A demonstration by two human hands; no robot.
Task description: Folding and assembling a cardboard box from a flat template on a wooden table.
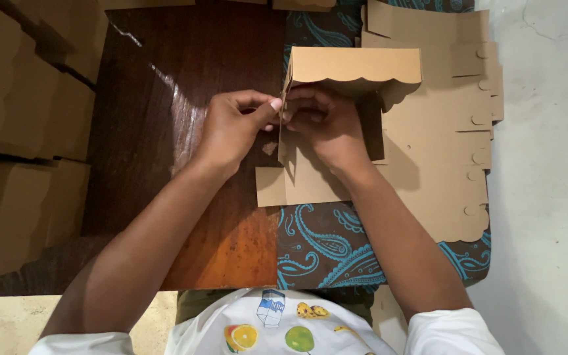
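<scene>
Fingers of left hand (235, 125) and right hand (320, 121) pinch shut, seemingly, on the cardboard box (353, 69) flap.

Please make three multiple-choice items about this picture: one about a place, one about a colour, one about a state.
1. Where is the stack of flat blanks?
A. right of the hands
B. on the person's lap
C. on the wooden board

2. What colour is the pattern on the cloth?
A. red
B. turquoise
C. yellow

3. How is the box that the hands work on?
A. still fully flat
B. torn in two
C. partly folded, one panel upright

Answers:
1 A: the blanks lie to the right, beyond the right hand.
2 B: turquoise paisley shows on the dark brown cloth.
3 C: a scalloped panel stands up while the left hand and right hand pinch its corner.
</scene>
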